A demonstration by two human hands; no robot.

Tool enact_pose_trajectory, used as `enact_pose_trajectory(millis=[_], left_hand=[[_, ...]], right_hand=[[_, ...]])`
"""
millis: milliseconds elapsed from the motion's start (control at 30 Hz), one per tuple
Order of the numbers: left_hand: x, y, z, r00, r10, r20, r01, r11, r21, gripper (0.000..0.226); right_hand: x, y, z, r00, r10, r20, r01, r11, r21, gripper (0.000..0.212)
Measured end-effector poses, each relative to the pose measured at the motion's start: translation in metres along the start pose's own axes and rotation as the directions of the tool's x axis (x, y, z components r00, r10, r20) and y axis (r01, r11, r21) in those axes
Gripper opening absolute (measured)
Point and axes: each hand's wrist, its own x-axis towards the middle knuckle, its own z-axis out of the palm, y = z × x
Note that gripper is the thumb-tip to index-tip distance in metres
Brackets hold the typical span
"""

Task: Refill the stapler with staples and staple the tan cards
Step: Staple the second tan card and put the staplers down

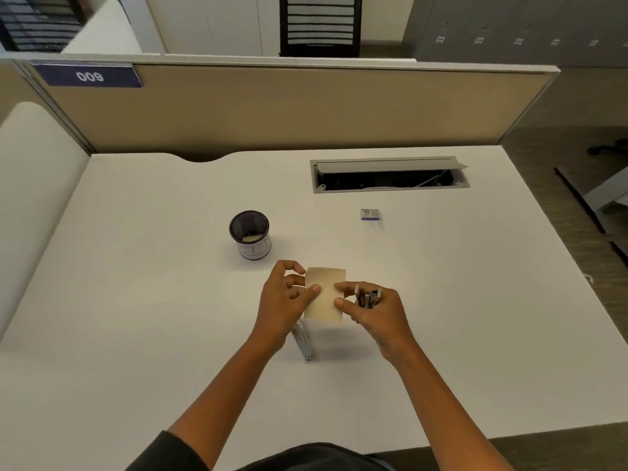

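Both hands pinch the tan cards (325,295); the right hand (375,309) also grips the stapler (368,298). Square the edges before stapling.

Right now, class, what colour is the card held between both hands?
The card is plain tan, with no pattern, seen best in the head view.

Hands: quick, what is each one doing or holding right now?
Left hand: pinches the left edge of the tan cards.
Right hand: pinches the cards' right edge, with a metal tool, likely the stapler, tucked in its fingers.
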Motion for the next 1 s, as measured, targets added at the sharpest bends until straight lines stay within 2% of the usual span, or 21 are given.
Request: enact_pose_trajectory(millis=[133, 300, 467, 600, 700, 833, 900, 1000], left_hand=[[-0.01, 0.01, -0.01, 0.999, 0.033, -0.042, -0.032, 0.999, 0.032, 0.036], [-0.014, 0.013, -0.027, 0.994, 0.109, 0.006, -0.107, 0.969, 0.221, 0.017], [-0.026, 0.019, -0.039, 0.977, 0.203, 0.068, -0.214, 0.929, 0.301, 0.033], [-0.03, 0.026, -0.043, 0.933, 0.348, 0.095, -0.355, 0.842, 0.405, 0.04], [-0.031, 0.03, -0.044, 0.896, 0.435, 0.086, -0.42, 0.77, 0.48, 0.034], [-0.031, 0.031, -0.048, 0.883, 0.454, 0.118, -0.442, 0.723, 0.531, 0.025], [-0.029, 0.03, -0.052, 0.891, 0.433, 0.133, -0.429, 0.714, 0.553, 0.018], [-0.03, 0.027, -0.057, 0.906, 0.405, 0.119, -0.389, 0.691, 0.609, 0.012]], right_hand=[[-0.002, -0.009, 0.01, 0.999, -0.031, 0.007, 0.031, 0.999, 0.019, 0.029], [0.0, -0.017, 0.018, 0.996, -0.075, 0.038, 0.075, 0.997, 0.003, 0.036], [-0.003, -0.02, 0.027, 0.992, -0.119, 0.039, 0.119, 0.993, -0.009, 0.039], [-0.004, -0.023, 0.033, 0.981, -0.187, 0.043, 0.19, 0.978, -0.083, 0.035], [-0.005, -0.026, 0.038, 0.956, -0.29, 0.044, 0.293, 0.933, -0.21, 0.027], [-0.008, -0.03, 0.042, 0.873, -0.482, 0.073, 0.473, 0.803, -0.361, 0.018], [-0.007, -0.031, 0.042, 0.849, -0.52, 0.095, 0.512, 0.766, -0.388, 0.013], [-0.007, -0.032, 0.043, 0.857, -0.499, 0.133, 0.504, 0.754, -0.421, 0.01]])
